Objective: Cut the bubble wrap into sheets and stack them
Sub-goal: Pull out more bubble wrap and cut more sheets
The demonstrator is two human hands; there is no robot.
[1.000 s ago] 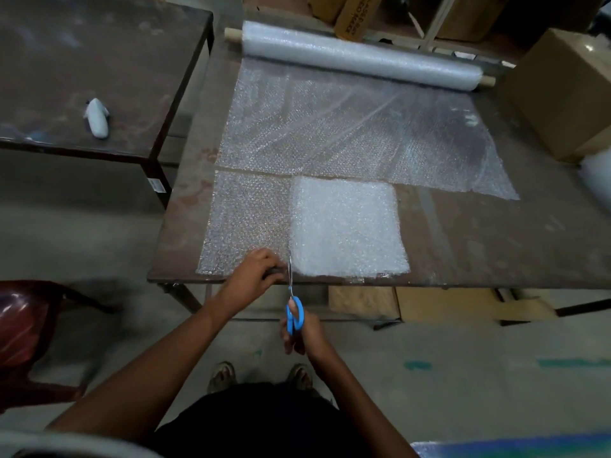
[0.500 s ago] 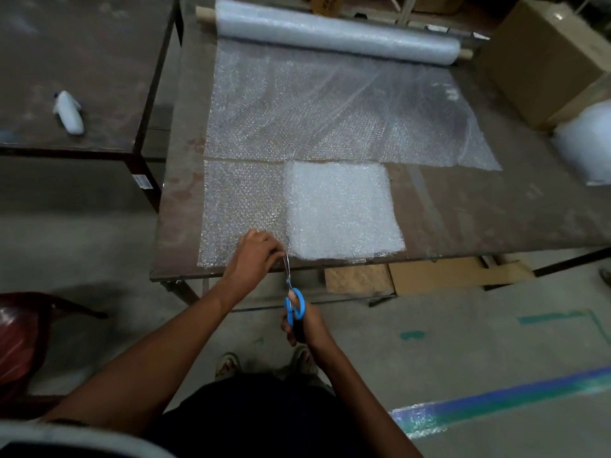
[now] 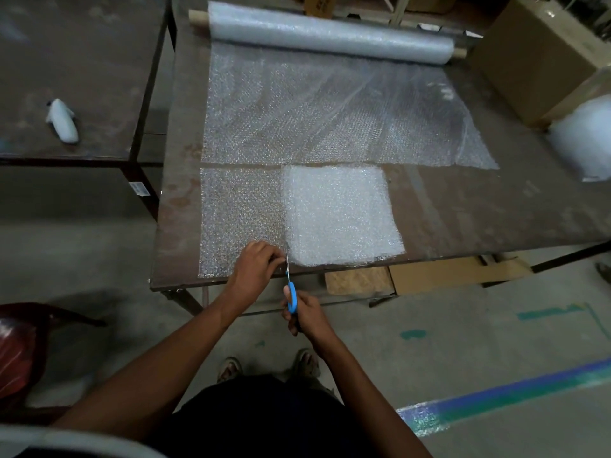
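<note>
Bubble wrap (image 3: pixel 241 223) lies as a thin strip at lower centre of the frame on the table (image 3: pixel 178 226), touching the thicker white stack (image 3: pixel 340 213) on its right. Your left hand (image 3: pixel 254 269) pinches its near edge, and your right hand (image 3: pixel 302 314) is curled round the blue scissors (image 3: pixel 291 292), blades at that edge. If your pinch slackens, the film could bunch between the blades and the cut wander into the stack.

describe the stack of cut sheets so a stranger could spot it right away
On the main table, find its near edge, right of the scissors. The stack of cut sheets is the square pad there, opaque white, unlike the see-through single layer beside it.
</note>
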